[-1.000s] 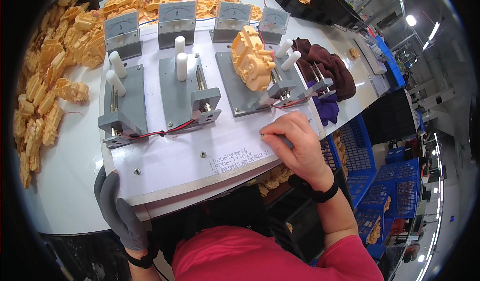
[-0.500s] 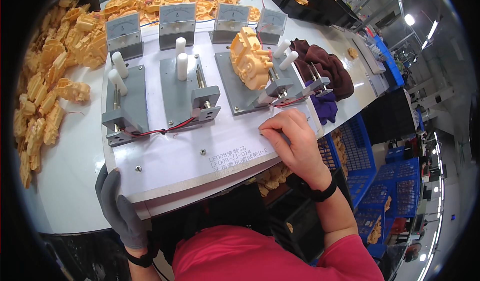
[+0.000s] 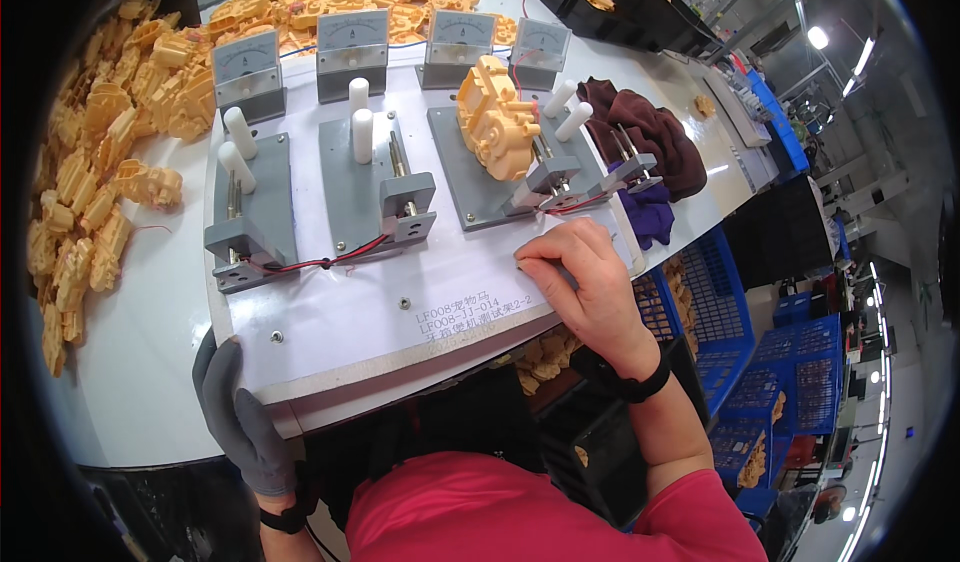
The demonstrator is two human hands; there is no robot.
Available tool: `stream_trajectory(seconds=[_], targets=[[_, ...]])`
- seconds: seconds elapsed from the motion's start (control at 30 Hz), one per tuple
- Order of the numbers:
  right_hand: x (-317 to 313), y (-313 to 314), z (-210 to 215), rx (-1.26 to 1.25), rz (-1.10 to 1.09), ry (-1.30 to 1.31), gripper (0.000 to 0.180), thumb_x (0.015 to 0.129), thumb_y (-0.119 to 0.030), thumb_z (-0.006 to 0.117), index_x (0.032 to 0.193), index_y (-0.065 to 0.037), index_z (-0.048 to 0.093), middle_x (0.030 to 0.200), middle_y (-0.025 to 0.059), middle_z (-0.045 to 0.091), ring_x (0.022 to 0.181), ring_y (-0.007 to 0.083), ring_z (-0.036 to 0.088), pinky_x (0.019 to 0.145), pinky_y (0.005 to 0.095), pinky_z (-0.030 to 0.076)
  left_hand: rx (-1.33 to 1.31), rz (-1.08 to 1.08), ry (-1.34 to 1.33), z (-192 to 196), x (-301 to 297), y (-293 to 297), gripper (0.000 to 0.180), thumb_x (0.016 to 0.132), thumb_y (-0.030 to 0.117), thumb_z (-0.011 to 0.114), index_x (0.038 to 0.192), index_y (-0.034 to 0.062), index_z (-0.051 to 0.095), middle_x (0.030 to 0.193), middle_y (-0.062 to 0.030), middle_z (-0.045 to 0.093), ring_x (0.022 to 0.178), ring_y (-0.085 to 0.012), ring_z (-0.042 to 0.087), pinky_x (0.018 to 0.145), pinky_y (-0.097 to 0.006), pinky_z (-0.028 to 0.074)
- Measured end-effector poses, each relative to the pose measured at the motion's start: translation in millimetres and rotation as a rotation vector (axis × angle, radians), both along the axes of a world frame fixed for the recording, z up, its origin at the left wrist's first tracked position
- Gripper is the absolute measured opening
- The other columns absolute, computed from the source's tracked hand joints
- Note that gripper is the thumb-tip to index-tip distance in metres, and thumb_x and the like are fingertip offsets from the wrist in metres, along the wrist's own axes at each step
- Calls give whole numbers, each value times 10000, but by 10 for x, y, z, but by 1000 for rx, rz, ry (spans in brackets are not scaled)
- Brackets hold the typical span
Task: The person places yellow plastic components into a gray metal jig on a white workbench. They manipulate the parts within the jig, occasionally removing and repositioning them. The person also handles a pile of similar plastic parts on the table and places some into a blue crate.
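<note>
My left hand (image 3: 238,417), in a grey glove, rests against the near left corner of the white test board (image 3: 330,357). Its fingers lie stretched along the board's side, the thumb apart from them. My bare right hand (image 3: 585,287) rests on the board's near right part, thumb and forefinger pinched together; whatever may be between them is too small to make out. Beyond it, a yellow-orange plastic gearbox housing (image 3: 497,127) sits on a grey fixture plate (image 3: 455,167), against metal pins. Two other fixtures, a left one (image 3: 270,187) and a middle one (image 3: 345,187), hold no housing.
Several analog meters (image 3: 352,47) line the board's back. Piled housings (image 3: 120,132) cover the table's left and back. A brown cloth (image 3: 655,137) and purple cloth (image 3: 648,212) lie right of the fixtures. Blue crates (image 3: 790,372) stand lower right; a black bin (image 3: 620,12) sits at the back.
</note>
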State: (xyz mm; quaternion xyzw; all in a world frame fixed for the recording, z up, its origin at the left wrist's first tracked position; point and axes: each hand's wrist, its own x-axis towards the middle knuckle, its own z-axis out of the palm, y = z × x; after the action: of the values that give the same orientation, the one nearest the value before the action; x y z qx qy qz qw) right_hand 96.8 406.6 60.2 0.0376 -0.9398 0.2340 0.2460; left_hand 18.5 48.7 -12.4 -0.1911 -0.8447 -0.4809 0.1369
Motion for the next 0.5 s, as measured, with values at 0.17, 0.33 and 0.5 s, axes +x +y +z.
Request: stream_trajectory(seconds=[0.17,0.33,0.5], targets=[[-4,-2,-5,5,-7,1,109,861,-83,738,950,-71,677,880,69,625,869,281,592,826,388,425,-8,4,-4,-29,-1,-18,469,1008,269,409,1323,-46,556,1396,-261,521,1327,-388,497,1123,-480,363],[-4,0,-5,15,-8,3,109,860,-83,740,949,-74,678,875,63,626,865,275,593,821,384,423,-24,0,-5,2,3,-11,474,1001,254,394,1323,-56,550,1404,-268,510,1325,-389,498,1120,-481,367],[-9,-17,14,17,-12,13,110,858,-80,742,947,-77,678,875,59,627,863,271,593,817,382,421,-28,16,-16,2,17,-7,476,994,244,388,1323,-62,547,1402,-270,508,1322,-391,500,1115,-480,372]])
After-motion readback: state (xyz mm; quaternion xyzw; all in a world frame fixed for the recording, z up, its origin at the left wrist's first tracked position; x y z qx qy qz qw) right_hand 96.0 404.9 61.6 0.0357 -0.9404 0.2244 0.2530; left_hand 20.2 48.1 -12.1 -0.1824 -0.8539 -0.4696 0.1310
